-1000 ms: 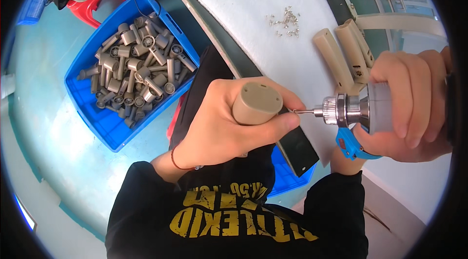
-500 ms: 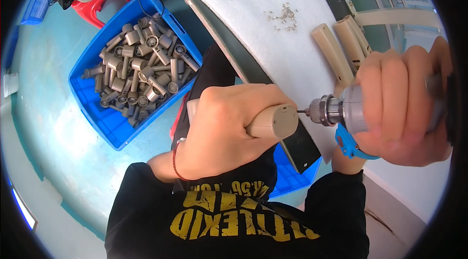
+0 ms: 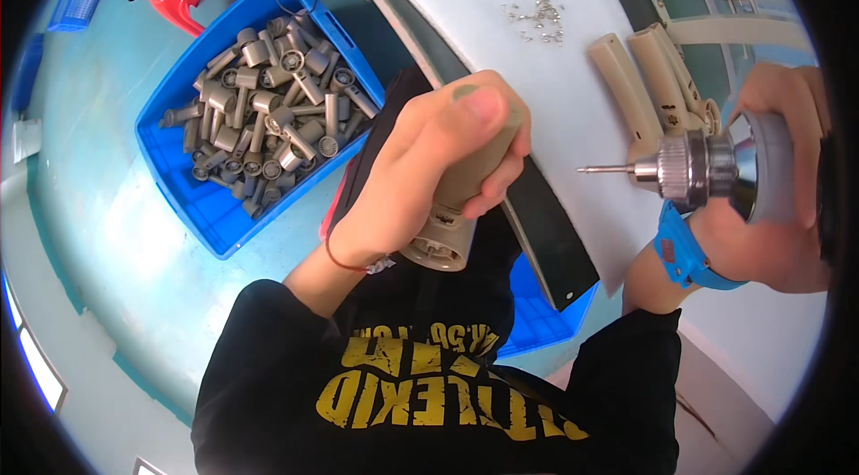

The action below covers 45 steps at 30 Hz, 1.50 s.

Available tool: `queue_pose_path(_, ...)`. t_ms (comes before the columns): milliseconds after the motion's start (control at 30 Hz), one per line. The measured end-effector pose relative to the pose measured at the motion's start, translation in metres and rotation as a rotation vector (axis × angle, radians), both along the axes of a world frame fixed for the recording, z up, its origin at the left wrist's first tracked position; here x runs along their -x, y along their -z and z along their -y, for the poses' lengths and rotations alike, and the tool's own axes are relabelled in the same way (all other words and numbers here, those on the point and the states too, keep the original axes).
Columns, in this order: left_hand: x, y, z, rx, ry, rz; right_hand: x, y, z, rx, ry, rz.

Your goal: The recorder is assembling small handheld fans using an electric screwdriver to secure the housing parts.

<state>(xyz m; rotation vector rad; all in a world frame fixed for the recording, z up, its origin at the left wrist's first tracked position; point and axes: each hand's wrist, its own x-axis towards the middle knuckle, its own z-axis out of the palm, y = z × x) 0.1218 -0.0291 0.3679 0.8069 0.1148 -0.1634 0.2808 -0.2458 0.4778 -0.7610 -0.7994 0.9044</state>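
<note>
My left hand (image 3: 407, 148) is wrapped around a beige plastic handle casing (image 3: 479, 166). The thumb lies over its upper end, and the open, hollow lower end shows below the palm. At the right, my right hand (image 3: 765, 247) grips an electric screwdriver (image 3: 684, 173). Its silver chuck and thin bit point left, and the tip is a short way from the casing, not touching it. Behind the screwdriver, several similar beige casings (image 3: 624, 86) lie on the white-padded bench. Small loose screws (image 3: 544, 26) are scattered farther back on the pad.
A blue crate (image 3: 201, 220) full of grey-brown hammer-shaped plastic parts (image 3: 259, 117) stands on the floor at the left, near a red stool (image 3: 183, 5). The dark bench edge (image 3: 559, 260) runs close by my left hand. Another blue bin (image 3: 546, 318) sits beneath it.
The screwdriver bit has come away from the casing, and my right hand has drawn back right. My left hand has risen and turned, so the casing's open lower end now shows.
</note>
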Motion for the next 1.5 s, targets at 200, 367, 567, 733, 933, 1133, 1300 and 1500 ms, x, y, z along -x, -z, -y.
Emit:
queue_pose_path(200, -0.001, 0.002, 0.003, -0.130, -0.012, 0.129, -0.003, 0.009, -0.006, -0.071, -0.004, -0.020)
queue_pose_path(367, 0.010, 0.000, 0.006, -0.383, -0.084, 0.285, 0.001, 0.009, 0.000, -0.122, -0.002, -0.028)
queue_pose_path(567, 0.008, 0.001, 0.010, -0.685, -0.201, 0.466, 0.023, 0.016, -0.041, -0.161, 0.014, -0.026)
queue_pose_path(733, 0.008, 0.000, 0.010, -0.721, -0.232, 0.528, 0.021, 0.013, -0.035, -0.208, -0.004, -0.029)
queue_pose_path(933, 0.007, -0.001, 0.014, -0.844, -0.171, 0.481, 0.036, 0.018, -0.059, -0.245, -0.026, -0.044)
queue_pose_path(1133, 0.010, 0.003, 0.017, -0.767, -0.173, 0.449, 0.027, 0.001, -0.054, -0.008, 0.008, 0.049)
queue_pose_path(1300, 0.008, 0.004, 0.014, -0.854, -0.206, 0.476, 0.022, -0.003, -0.060, 0.011, 0.082, 0.157)
queue_pose_path(1500, 0.011, 0.012, 0.004, -0.664, -0.155, 0.234, 0.015, 0.000, -0.083, 0.012, 0.190, 0.320)
